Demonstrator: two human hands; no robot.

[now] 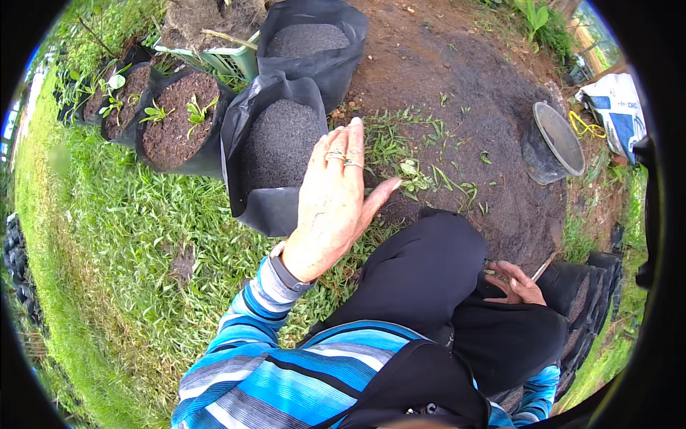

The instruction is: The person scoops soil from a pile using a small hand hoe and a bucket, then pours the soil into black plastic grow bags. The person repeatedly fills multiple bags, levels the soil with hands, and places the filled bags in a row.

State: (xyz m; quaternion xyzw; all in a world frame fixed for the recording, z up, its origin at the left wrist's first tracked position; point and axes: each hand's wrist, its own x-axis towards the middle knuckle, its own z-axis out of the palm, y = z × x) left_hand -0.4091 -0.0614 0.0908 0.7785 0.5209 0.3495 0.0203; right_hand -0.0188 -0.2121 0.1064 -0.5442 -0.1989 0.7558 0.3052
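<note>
My left hand (333,195) is raised in front of me, back up, with the fingers straight and the thumb spread. It wears rings and holds nothing. Behind its fingers stands a black plastic grow bag (268,212) with its rim folded out, filled with dark granular soil (281,142). Whether hand and bag touch, I cannot tell. My right hand (517,287) rests by my bent knees with parted fingers; nothing shows in its grasp, though part of it is hidden by the trouser leg. A thin stick-like handle (544,265) lies just beyond it.
A second soil-filled grow bag (351,53) stands behind, beside a green plastic crate (233,61). Potted seedlings (179,120) line the left. On the right are a black bucket (552,145), a printed sack (616,112) and more filled bags (571,289). Loose dark soil (509,214) covers the ground ahead.
</note>
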